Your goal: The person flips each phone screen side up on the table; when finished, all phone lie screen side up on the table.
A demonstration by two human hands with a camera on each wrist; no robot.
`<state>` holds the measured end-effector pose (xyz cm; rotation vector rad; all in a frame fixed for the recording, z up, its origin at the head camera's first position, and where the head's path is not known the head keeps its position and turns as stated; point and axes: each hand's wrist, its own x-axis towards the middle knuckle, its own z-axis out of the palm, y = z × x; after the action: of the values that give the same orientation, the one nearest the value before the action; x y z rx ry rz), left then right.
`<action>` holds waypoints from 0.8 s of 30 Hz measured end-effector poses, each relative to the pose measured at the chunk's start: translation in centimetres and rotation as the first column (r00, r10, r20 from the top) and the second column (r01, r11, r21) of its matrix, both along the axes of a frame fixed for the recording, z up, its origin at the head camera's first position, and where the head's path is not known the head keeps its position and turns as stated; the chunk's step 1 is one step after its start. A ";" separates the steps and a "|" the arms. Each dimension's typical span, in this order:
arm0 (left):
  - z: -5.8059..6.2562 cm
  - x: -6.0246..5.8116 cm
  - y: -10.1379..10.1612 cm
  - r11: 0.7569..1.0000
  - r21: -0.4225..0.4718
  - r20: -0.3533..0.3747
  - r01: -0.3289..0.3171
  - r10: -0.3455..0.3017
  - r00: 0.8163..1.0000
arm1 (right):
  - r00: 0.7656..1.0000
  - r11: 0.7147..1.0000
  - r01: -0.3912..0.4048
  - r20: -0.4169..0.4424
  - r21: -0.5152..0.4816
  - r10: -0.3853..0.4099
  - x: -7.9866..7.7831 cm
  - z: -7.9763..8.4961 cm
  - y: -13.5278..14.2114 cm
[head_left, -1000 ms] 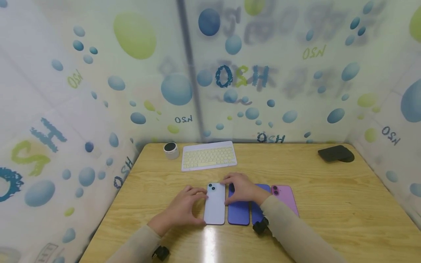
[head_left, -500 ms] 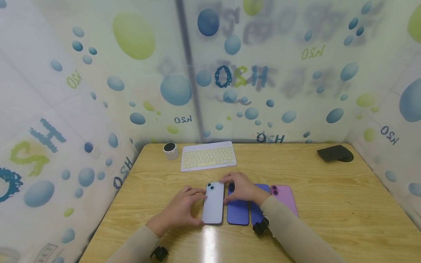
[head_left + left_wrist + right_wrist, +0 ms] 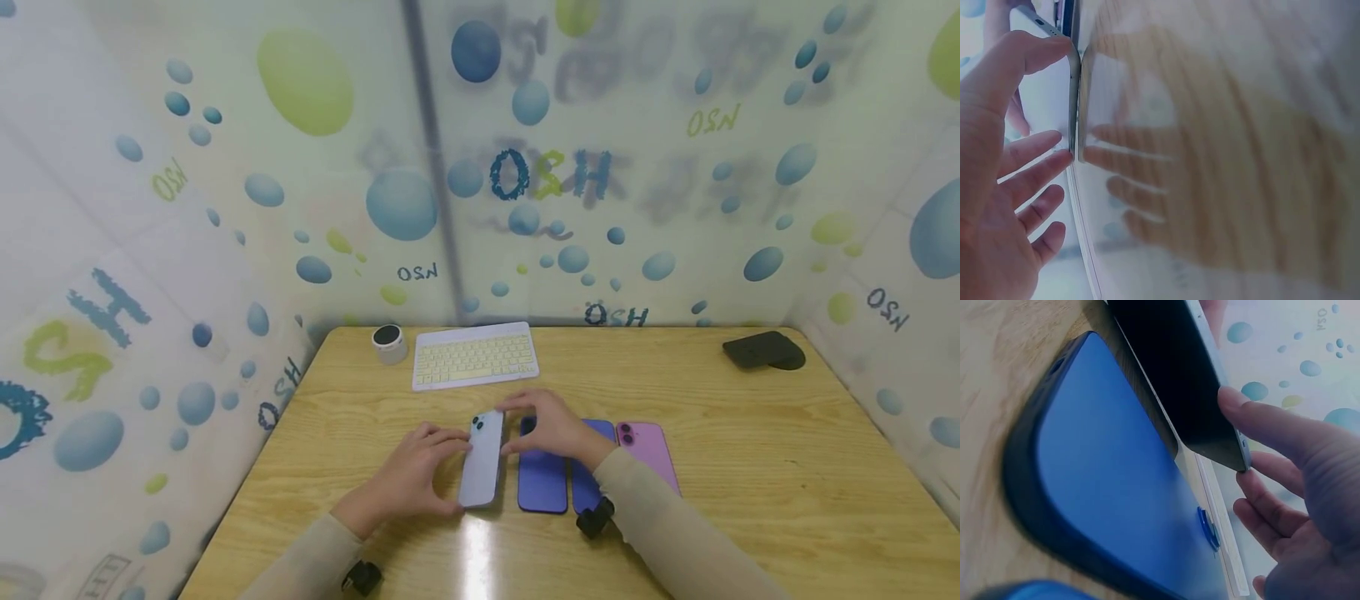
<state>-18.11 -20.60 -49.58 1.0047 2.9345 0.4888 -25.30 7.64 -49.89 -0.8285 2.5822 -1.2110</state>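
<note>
- Because it stands farthest beyond the fingers, the wall (image 3: 652, 300) with printed blue and green bubbles fills the background.
- The wooden table (image 3: 757, 475) lies under the fingers and reaches well past them on both sides.
- The left sleeve (image 3: 311, 554) and the right sleeve (image 3: 678, 529), both beige, come behind the fingers, on the person's side.
- The keyboard (image 3: 476, 362), white with pale yellow keys, rests just beyond the right fingertips.
- The left hand (image 3: 405, 481) grasps the white phone (image 3: 481, 467): its thumb is at the lower end, and other fingertips are against the left long edge.
- The right hand (image 3: 557, 427) pinches the same phone near its upper right corner, between thumb and fingertips.
- This white phone is between the fingers of both hands and is tilted; its left long edge is down at the table, its right one is raised, and its dark screen turns toward the right palm.
- The first blue phone (image 3: 543, 486) lies flat, partly below the right fingers; the second blue phone (image 3: 587, 477) is beside it, farther right.
- The pink phone (image 3: 654, 446) is right of these fingers, partly covered by the sleeve.
- The black object (image 3: 761, 350), which I cannot identify, is far to the right of the fingers.
- The white cylinder (image 3: 391, 350) with black top stands beyond the left fingers.
</note>
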 end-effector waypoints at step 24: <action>-0.2 0.7 0.6 0.964 0.264 -0.020 0.028 -0.023 1.000 | 0.997 0.988 0.040 0.076 -0.148 -0.029 1.1 0.4 -1.5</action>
<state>-17.41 -19.98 -49.79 1.0711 2.9206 0.8958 -24.17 6.11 -49.48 -0.7533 2.4818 -1.4319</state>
